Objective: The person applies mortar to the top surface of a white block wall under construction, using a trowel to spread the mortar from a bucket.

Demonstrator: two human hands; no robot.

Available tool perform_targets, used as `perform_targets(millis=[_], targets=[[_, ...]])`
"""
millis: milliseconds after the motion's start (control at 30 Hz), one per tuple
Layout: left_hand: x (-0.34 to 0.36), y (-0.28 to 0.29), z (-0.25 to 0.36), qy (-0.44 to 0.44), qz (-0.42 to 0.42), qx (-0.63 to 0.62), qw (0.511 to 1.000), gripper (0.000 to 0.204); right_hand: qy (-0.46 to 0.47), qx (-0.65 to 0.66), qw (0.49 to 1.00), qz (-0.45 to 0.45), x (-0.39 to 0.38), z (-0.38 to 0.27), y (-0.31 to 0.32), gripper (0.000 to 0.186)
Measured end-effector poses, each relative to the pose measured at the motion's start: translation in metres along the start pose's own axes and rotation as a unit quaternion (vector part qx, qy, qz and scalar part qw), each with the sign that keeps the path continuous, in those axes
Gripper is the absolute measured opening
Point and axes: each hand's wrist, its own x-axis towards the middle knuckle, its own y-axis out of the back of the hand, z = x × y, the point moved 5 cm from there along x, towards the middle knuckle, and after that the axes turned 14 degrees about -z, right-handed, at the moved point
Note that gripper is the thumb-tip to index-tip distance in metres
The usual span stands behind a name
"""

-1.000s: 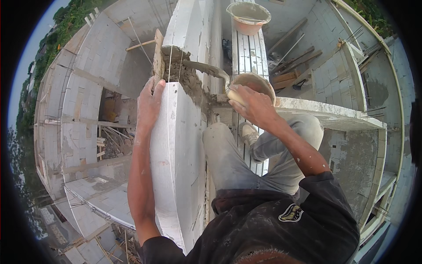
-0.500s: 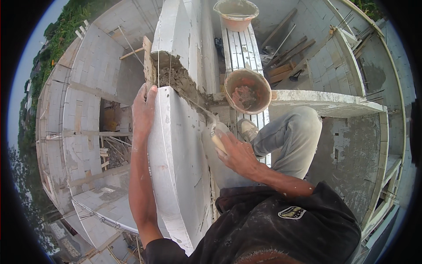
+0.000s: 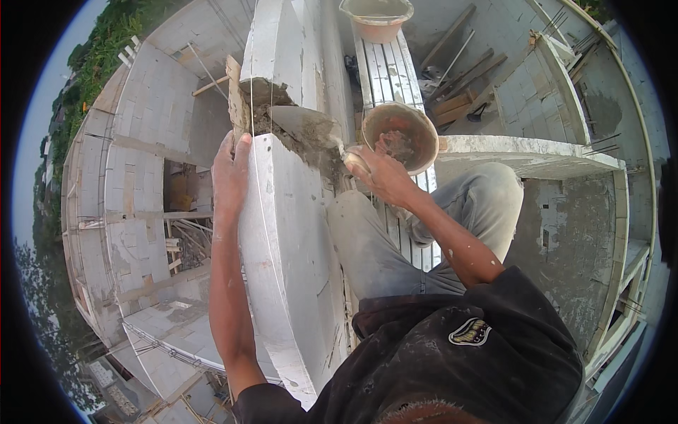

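Observation:
My left hand (image 3: 231, 173) grips the lower end of a rough wooden board (image 3: 236, 92), which stands against the outer side of a gap in the pale block wall (image 3: 286, 233). Grey mortar (image 3: 261, 116) fills part of that gap. In my right hand (image 3: 388, 174) is a trowel (image 3: 305, 125), held by its wooden handle. Its broad blade lies flat across the gap, pointing left toward the board and hiding some of the mortar. Just beyond my right hand a mortar-stained bucket (image 3: 422, 134) holds a little reddish-grey residue.
A second bucket (image 3: 378, 30) stands farther along the slatted metal plank (image 3: 385, 71). Thin string (image 3: 253, 78) runs along the wall's left edge. The ground lies far below on the left. Loose timber (image 3: 459, 99) lies at the right, beyond a low cross wall (image 3: 522, 147).
My right hand has moved up and slightly right, swinging the trowel blade leftward over the gap. My left hand stays on the board.

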Motion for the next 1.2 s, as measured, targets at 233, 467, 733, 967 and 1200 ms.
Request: perform_targets(millis=[233, 467, 733, 967, 1200], targets=[[-0.005, 0.000, 0.010, 0.006, -0.010, -0.014, 1.000, 0.061, 0.049, -0.472, 0.880, 0.017, 0.056, 0.005, 0.139, 0.033], [-0.008, -0.001, 0.014, 0.021, -0.007, -0.014, 1.000, 0.054, -0.077, -0.496, 0.865, 0.022, -0.011, 0.045, 0.238, 0.036], [-0.007, 0.000, 0.014, 0.036, -0.014, 0.027, 0.999, 0.061, -0.062, -0.606, 0.793, 0.002, 0.003, 0.164, 0.116, 0.021], [-0.005, 0.002, 0.007, 0.037, 0.008, 0.077, 0.996, 0.067, -0.107, -0.507, 0.845, -0.131, 0.047, 0.202, 0.046, 0.016], [-0.010, -0.007, 0.019, 0.036, -0.038, -0.025, 0.998, 0.055, -0.336, 0.073, 0.934, 0.095, -0.046, 0.276, 0.050, 0.047]])
